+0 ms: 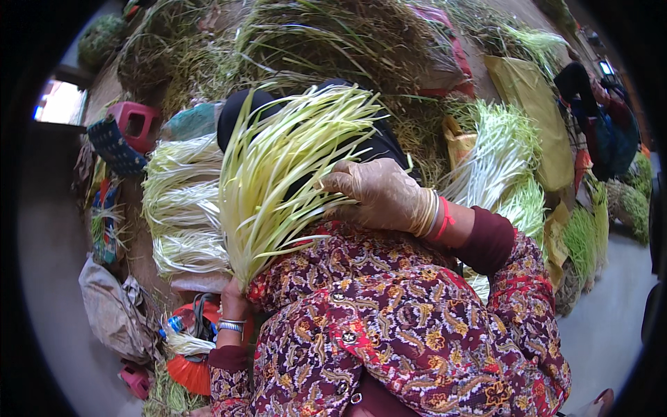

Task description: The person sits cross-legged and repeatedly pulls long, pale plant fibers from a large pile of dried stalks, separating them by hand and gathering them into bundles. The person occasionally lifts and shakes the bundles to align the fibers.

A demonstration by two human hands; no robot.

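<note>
A fanned bundle of blanched chives (292,156), yellow-green with pale stems, spreads across my lap. My left hand (235,297), with a metal watch band at its wrist, grips the gathered lower end; the bundle hides part of its fingers. My right hand (383,193) wears a thin, stained glove held by bands at the wrist. Its thumb and curled fingers close on a few leaves at the right side of the fan. Beside the bundle on the left, several white-stemmed bunches (182,208) lie stacked in rows.
Heaped loose greens (323,41) cover the floor ahead. More pale bunches (500,151) lie at the right, by a folded yellow sack (531,120). A pink plastic stool (138,125) and grey sack (112,313) are at the left. Another person (609,120) sits far right.
</note>
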